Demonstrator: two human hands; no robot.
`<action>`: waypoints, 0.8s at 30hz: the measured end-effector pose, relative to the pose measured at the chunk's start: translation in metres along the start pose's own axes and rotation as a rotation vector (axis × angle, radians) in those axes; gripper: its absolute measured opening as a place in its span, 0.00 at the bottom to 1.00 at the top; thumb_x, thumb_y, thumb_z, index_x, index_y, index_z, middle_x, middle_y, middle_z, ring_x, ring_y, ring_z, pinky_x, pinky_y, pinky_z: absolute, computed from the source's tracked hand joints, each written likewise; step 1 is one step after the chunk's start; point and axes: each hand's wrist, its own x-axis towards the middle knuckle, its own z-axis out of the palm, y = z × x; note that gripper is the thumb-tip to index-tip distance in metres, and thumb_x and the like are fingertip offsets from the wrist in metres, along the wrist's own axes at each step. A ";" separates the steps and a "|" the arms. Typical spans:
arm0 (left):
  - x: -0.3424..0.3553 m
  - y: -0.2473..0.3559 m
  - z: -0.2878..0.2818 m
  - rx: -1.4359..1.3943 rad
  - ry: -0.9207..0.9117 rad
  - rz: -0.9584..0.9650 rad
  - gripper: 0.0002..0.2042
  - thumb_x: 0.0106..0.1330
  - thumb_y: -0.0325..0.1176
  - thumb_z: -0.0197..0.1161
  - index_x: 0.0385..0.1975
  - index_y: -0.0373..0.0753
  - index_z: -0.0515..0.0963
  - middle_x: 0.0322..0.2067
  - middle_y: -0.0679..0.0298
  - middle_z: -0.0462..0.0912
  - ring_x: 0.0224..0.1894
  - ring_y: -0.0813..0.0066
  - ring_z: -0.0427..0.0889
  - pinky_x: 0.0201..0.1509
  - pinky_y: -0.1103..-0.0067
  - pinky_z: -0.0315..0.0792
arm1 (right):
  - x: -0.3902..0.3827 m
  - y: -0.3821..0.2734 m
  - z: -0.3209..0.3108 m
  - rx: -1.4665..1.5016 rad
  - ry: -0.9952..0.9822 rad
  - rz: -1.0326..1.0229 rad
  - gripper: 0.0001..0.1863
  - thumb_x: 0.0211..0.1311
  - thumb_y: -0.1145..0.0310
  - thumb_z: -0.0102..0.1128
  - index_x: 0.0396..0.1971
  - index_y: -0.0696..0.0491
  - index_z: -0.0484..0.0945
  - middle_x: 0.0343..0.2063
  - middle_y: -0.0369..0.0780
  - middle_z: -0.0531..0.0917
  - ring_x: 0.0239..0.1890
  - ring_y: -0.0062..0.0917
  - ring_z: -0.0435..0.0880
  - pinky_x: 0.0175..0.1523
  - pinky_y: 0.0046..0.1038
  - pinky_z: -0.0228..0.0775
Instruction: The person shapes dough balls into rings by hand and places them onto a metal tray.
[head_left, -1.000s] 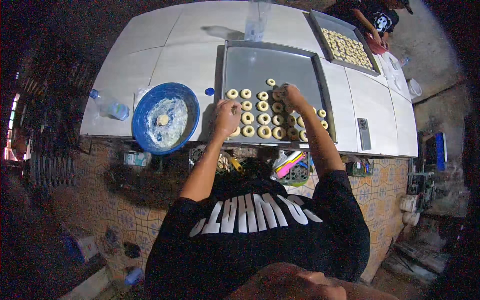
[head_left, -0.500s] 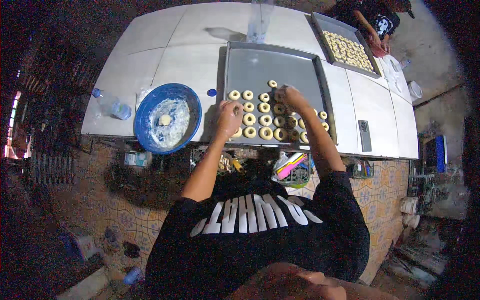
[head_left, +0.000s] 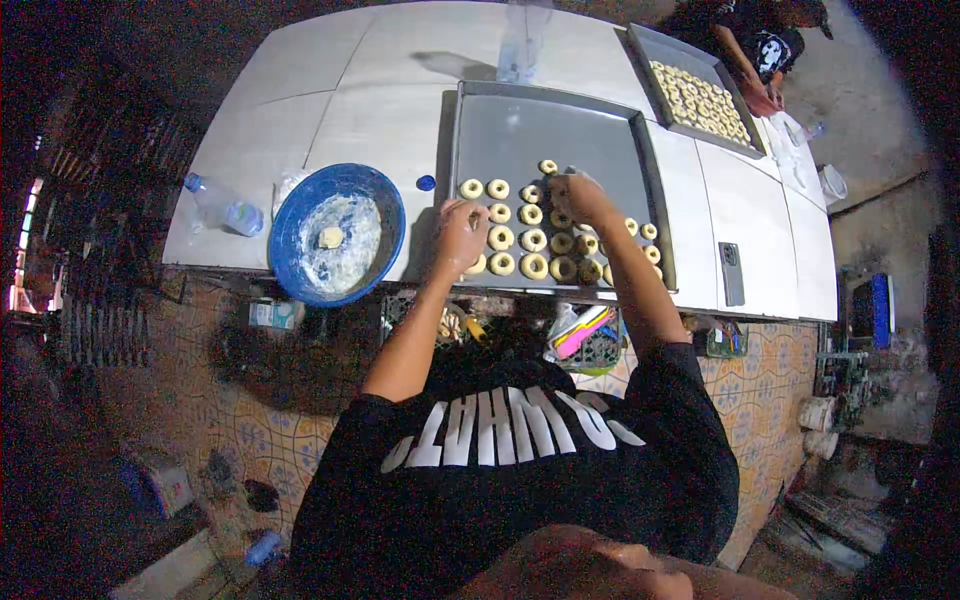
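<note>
Shadow slides left across the dough rings

Above the large grey rectangular metal tray point(head_left: 550, 115), the person's bare right hand point(head_left: 585, 196) has edged slightly toward the tray's left side. Its shadow has shifted that way too: a pale round dough ring near the tray's front edge point(head_left: 563, 269) is now darker, while another, farther right on the tray point(head_left: 588, 244), catches more light. Beyond the tray's far right corner, the co-worker's bare hands point(head_left: 769, 97) have come lower
</note>
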 end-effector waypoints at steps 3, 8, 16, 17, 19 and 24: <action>0.001 -0.006 0.003 -0.034 -0.033 -0.014 0.03 0.56 0.27 0.67 0.29 0.37 0.81 0.33 0.57 0.84 0.46 0.54 0.77 0.54 0.63 0.70 | -0.003 -0.005 0.003 0.016 0.103 0.012 0.09 0.62 0.63 0.58 0.37 0.51 0.82 0.37 0.50 0.84 0.43 0.48 0.83 0.48 0.47 0.75; 0.001 -0.010 0.008 -0.039 -0.027 -0.021 0.03 0.55 0.27 0.67 0.29 0.38 0.81 0.34 0.58 0.83 0.47 0.53 0.76 0.55 0.63 0.68 | -0.003 -0.006 0.005 -0.057 0.196 0.191 0.09 0.61 0.64 0.60 0.40 0.49 0.83 0.38 0.49 0.84 0.42 0.48 0.83 0.48 0.46 0.76; 0.002 0.005 -0.001 0.017 -0.038 0.024 0.04 0.56 0.27 0.67 0.30 0.37 0.81 0.35 0.55 0.83 0.47 0.52 0.76 0.55 0.62 0.68 | -0.008 0.022 0.005 0.178 0.088 0.121 0.14 0.61 0.63 0.62 0.45 0.49 0.83 0.47 0.47 0.82 0.49 0.44 0.84 0.54 0.43 0.77; 0.003 0.018 -0.005 0.047 -0.055 -0.029 0.04 0.57 0.27 0.66 0.30 0.37 0.80 0.36 0.54 0.83 0.47 0.51 0.76 0.55 0.62 0.68 | -0.011 0.034 0.012 0.127 0.103 -0.027 0.14 0.61 0.63 0.62 0.45 0.49 0.83 0.48 0.47 0.82 0.49 0.44 0.84 0.54 0.42 0.76; 0.001 0.011 -0.008 0.107 -0.027 0.006 0.05 0.57 0.31 0.67 0.32 0.41 0.82 0.36 0.55 0.84 0.44 0.51 0.80 0.50 0.62 0.72 | -0.008 0.031 0.013 0.078 0.109 -0.198 0.14 0.61 0.63 0.62 0.45 0.50 0.83 0.48 0.48 0.82 0.48 0.44 0.84 0.53 0.42 0.76; 0.005 0.005 -0.003 0.102 -0.016 0.100 0.07 0.57 0.36 0.68 0.34 0.46 0.84 0.34 0.55 0.84 0.39 0.52 0.84 0.44 0.62 0.77 | -0.012 0.049 0.023 0.512 0.093 0.079 0.16 0.61 0.70 0.58 0.50 0.50 0.82 0.47 0.47 0.84 0.46 0.41 0.84 0.53 0.38 0.76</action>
